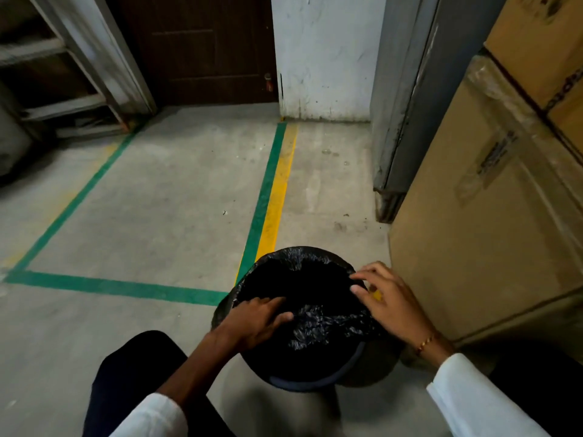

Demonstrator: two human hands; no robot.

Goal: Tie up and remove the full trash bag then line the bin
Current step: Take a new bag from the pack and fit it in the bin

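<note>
1. The bin stands on the floor just beside the cardboard box.
2. Black bag drapes its rim.
3. Left hand presses the near-left film, fingers spread, gripping nothing.
4. Right hand pinches the right rim, nearer the box.

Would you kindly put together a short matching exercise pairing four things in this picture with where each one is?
Things:
1. left hand
2. right hand
3. cardboard box
4. green floor line

Places:
A. left of the bin, on the concrete
B. on the bag at the bin's right rim
C. standing right of the bin
D. on the black bag at the bin's left side

Pairs: 1-D, 2-B, 3-C, 4-A
</note>
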